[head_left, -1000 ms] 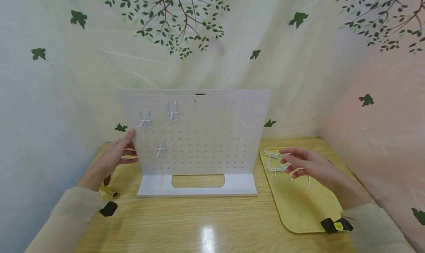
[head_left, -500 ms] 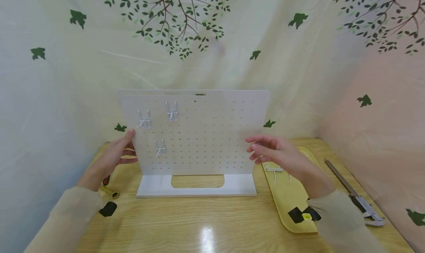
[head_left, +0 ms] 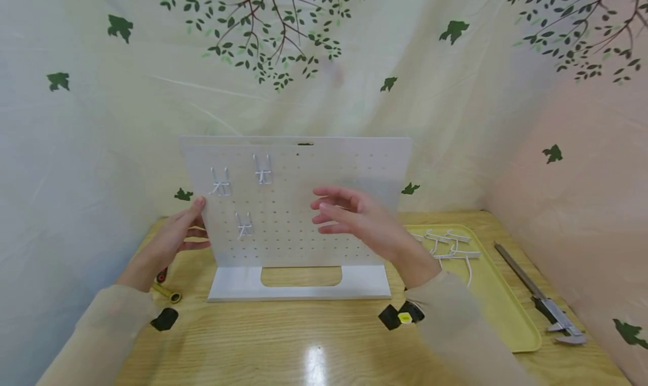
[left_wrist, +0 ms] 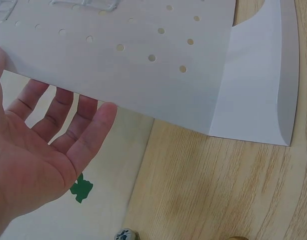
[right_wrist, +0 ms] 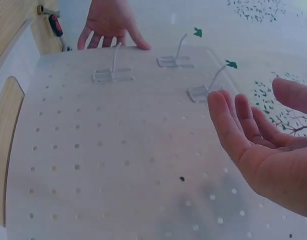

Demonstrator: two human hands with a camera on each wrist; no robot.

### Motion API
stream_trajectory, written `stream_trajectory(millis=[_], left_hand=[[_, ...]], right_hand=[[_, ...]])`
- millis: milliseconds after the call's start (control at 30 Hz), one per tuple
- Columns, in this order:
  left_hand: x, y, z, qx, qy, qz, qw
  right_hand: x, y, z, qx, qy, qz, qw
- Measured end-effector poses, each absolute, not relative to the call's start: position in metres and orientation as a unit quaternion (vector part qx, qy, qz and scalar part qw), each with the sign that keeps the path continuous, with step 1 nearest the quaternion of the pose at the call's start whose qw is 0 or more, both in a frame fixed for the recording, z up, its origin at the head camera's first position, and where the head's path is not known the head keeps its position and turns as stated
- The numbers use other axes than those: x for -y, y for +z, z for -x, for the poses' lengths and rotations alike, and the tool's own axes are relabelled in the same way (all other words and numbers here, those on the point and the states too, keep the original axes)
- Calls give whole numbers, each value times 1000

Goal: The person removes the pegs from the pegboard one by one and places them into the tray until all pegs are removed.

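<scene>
A white pegboard (head_left: pixel 298 245) stands upright on its flat base with a cut-out. Three white wire hooks hang on its left part: an outer hook (head_left: pixel 220 183), an upper hook (head_left: pixel 262 170) and a lower hook (head_left: pixel 244 226). My left hand (head_left: pixel 174 234) holds the board's left edge, thumb at the front face and the fingers (left_wrist: pixel 83 135) at and behind the edge in the left wrist view. In front of the board's right half is my right hand (head_left: pixel 372 223), with nothing in it. Its fingers (right_wrist: pixel 228 125) are loosely bent and apart from the board in the right wrist view.
On the right lies a yellow tray (head_left: pixel 498 313) with several white hooks (head_left: pixel 458 255) at its far end. A caliper (head_left: pixel 539 296) lies beyond it. Left of the board are a brass-coloured wrench (head_left: pixel 167 293) and a red-and-black tool handle (head_left: pixel 162 275).
My right hand has moved left from above the tray to in front of the pegboard, uncovering the tray's hooks and the caliper. The left hand has stayed on the board's edge.
</scene>
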State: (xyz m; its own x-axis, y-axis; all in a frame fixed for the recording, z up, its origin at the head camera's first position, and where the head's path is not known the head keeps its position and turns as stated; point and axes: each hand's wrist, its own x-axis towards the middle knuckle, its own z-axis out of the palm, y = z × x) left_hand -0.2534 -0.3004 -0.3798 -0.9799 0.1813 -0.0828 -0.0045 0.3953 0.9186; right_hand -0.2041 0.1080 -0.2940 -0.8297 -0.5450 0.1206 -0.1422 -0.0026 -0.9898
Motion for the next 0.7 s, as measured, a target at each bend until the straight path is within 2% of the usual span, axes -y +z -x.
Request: stream_trajectory(millis=[300,700], left_hand=[[301,-380,254,-832,546,-52,86],[301,-383,257,-833,545,-51,82]], right_hand=[[-67,-291,218,-645,-693,253,198],[-25,-286,240,-566,-749,193,285]])
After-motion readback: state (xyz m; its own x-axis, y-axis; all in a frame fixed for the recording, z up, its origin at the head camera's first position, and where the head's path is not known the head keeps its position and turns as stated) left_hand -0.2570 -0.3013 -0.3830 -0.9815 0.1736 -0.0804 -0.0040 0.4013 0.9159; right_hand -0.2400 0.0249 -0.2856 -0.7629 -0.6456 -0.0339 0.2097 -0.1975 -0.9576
